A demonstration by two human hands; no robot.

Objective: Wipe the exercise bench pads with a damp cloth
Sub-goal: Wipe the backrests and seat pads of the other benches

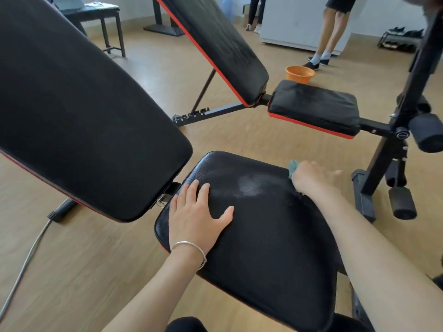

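Left hand (196,219) spread flat, pressing on near-left corner of seat pad (251,236), steadying it; pale damp smear mid-pad; right hand (309,177) at far-right edge, blurred, closed over bunched teal cloth (293,167); likely soft, light, limp when wet, best gripped wadded in palm; vinyl pad probably firm, slick

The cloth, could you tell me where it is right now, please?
The cloth is in the right hand, at the far right edge of the near seat pad.
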